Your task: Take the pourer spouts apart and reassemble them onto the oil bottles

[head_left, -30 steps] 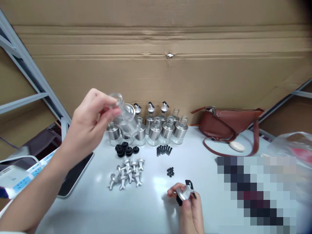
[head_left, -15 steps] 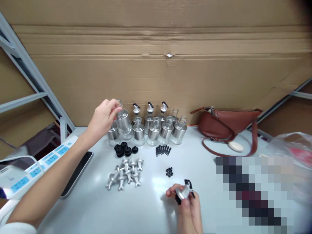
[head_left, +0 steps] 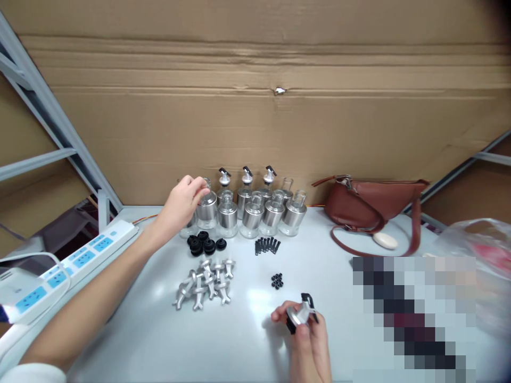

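At the back left of the table, my left hand (head_left: 187, 201) has its fingers closed at the neck of a glass bottle (head_left: 207, 207) with a steel band; the fingertips partly cover the neck. My right hand (head_left: 309, 340) grips a pourer spout (head_left: 300, 316), silver with a black flip cap and a black stopper base, low above the table's front. Several bottles (head_left: 253, 215) without tops stand in the front row. Behind them, a few bottles carry pourer spouts (head_left: 247, 174). Black stoppers (head_left: 208, 246), silver spout bodies (head_left: 207, 282), black flip caps (head_left: 266, 245) and small black rings (head_left: 277, 281) lie in separate groups.
A brown leather bag (head_left: 377, 202) with a strap lies at the right, near a pale oval object (head_left: 385, 240). A power strip (head_left: 80, 266) runs along the left edge. Cardboard (head_left: 255, 127) rises behind the bottles; a plastic bag (head_left: 479, 266) is far right.
My left hand has moved right and slightly down with the bottle, which now stands lower and more upright in the back row. My right hand keeps the pourer spout in nearly the same place.
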{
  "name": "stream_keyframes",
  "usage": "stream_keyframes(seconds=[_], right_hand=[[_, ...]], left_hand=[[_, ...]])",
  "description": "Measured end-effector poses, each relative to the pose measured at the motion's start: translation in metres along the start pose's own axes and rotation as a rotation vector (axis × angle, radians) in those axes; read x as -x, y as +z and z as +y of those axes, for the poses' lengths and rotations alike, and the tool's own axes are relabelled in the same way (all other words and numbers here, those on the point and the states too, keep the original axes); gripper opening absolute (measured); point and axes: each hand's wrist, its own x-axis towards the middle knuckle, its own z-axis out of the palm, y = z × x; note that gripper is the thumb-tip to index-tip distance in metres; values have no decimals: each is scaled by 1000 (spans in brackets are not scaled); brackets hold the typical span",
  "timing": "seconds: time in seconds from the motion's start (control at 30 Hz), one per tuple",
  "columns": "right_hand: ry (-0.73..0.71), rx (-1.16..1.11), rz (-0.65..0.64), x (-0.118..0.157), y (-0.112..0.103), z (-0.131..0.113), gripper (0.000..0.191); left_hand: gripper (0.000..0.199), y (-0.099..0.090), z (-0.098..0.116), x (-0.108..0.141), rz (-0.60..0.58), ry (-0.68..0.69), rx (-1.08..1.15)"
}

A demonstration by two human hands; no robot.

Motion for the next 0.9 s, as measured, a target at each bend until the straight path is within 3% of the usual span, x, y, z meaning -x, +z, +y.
stream_keyframes(seconds=[0.2, 0.9], right_hand=[[-21, 17, -7, 0, 0, 1, 34], [19, 0, -37, 2, 0, -2, 33]], left_hand=[[14, 16, -10, 7, -36, 26, 9], [16, 25, -26, 8, -119, 57, -68]])
